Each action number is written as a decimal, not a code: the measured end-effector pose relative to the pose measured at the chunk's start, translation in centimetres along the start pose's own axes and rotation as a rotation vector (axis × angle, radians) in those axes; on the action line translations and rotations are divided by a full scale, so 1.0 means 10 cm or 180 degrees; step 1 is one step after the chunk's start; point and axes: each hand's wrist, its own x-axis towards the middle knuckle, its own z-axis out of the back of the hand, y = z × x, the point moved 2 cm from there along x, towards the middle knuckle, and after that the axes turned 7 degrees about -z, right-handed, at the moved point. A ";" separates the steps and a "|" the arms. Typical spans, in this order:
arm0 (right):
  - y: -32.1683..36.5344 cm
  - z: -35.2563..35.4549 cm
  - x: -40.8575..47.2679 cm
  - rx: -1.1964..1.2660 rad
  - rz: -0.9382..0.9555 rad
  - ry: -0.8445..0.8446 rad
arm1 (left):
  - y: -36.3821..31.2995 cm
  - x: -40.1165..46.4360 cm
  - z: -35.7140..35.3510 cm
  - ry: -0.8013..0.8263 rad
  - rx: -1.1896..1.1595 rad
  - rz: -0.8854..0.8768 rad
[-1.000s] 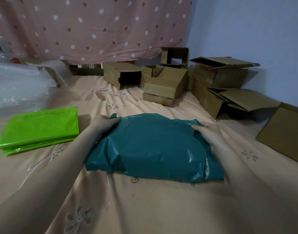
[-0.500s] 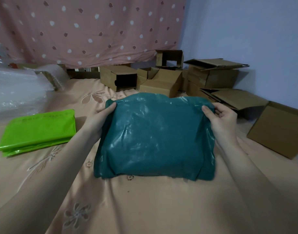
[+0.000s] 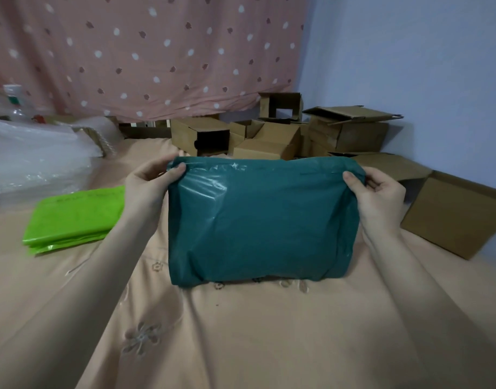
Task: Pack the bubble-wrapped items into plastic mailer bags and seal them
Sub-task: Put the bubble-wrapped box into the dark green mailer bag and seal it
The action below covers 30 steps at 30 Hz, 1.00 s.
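A filled dark teal mailer bag (image 3: 261, 220) stands upright on its lower edge on the peach bedsheet (image 3: 241, 332). My left hand (image 3: 150, 186) grips its upper left corner, thumb on the front. My right hand (image 3: 377, 193) grips the upper right corner in the same way. The bag's top edge is folded over and looks closed. Whatever it holds is hidden inside. A stack of bright green mailer bags (image 3: 75, 217) lies flat to the left.
Several brown cardboard boxes (image 3: 269, 138) are piled at the back and along the blue wall, one box (image 3: 454, 217) close on the right. Clear bubble wrap (image 3: 36, 153) is heaped at the far left. A pink dotted curtain (image 3: 145, 51) hangs behind.
Both hands have tipped the teal bag up from lying flat to standing on its lower edge, and it has come closer to me.
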 end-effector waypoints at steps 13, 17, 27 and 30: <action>0.16 -0.06 -0.13 0.0093 0.0056 0.0311 | -0.36 -0.16 -0.05 -0.0243 0.1402 -0.1030; 0.20 -0.07 -0.17 0.0165 0.0054 0.0412 | -0.57 -0.29 -0.54 0.1154 0.3458 -0.2429; 0.24 -0.02 -0.20 0.0315 0.0146 0.0655 | -0.22 -0.03 -1.21 0.3199 0.3960 -0.1149; 0.26 -0.01 -0.20 0.0321 0.0175 0.0653 | -0.23 -0.04 -1.18 0.3211 0.3700 -0.1118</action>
